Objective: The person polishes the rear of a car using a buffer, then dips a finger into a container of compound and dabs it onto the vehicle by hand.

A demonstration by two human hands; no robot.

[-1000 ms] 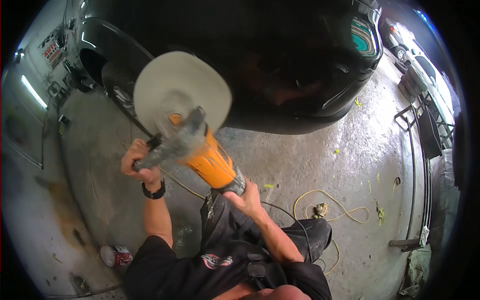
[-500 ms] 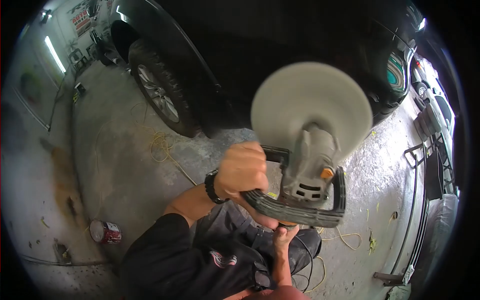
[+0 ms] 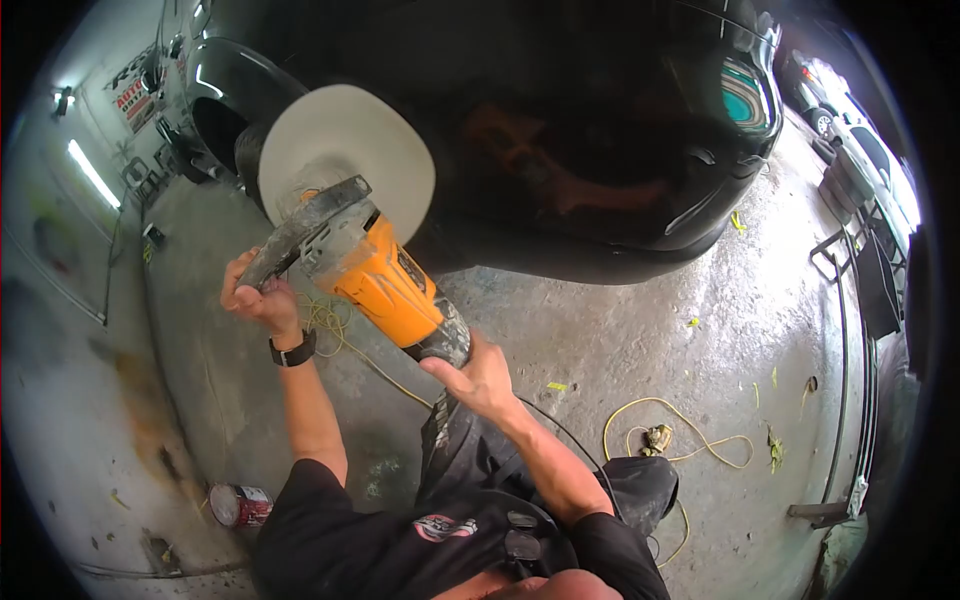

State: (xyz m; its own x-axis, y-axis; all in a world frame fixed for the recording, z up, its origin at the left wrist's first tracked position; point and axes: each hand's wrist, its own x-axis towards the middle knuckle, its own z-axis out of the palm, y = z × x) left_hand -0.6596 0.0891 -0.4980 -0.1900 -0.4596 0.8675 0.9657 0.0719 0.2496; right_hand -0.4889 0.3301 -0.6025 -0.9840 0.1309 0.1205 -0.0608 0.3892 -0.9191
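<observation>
An orange and grey polisher (image 3: 385,285) with a large round pale pad (image 3: 350,130) is held up in front of a glossy black car (image 3: 580,130). My left hand (image 3: 262,297) is closed round its black loop handle (image 3: 300,230); part of the fingers is hidden behind it. Wrapped round the dark rear end of the polisher body is my right hand (image 3: 482,378). The pad covers most of the car's wheel. Whether the pad touches the panel cannot be made out.
A yellow cord (image 3: 700,408) runs in loops over the concrete floor (image 3: 590,330). A paint can (image 3: 240,505) stands at lower left by the wall. A metal rack (image 3: 840,370) lines the right side, and other cars are parked beyond.
The polisher has swung left along the car, from near the rear lamp to in front of the wheel. Its body has turned so the orange side shows. Both hands still hold it.
</observation>
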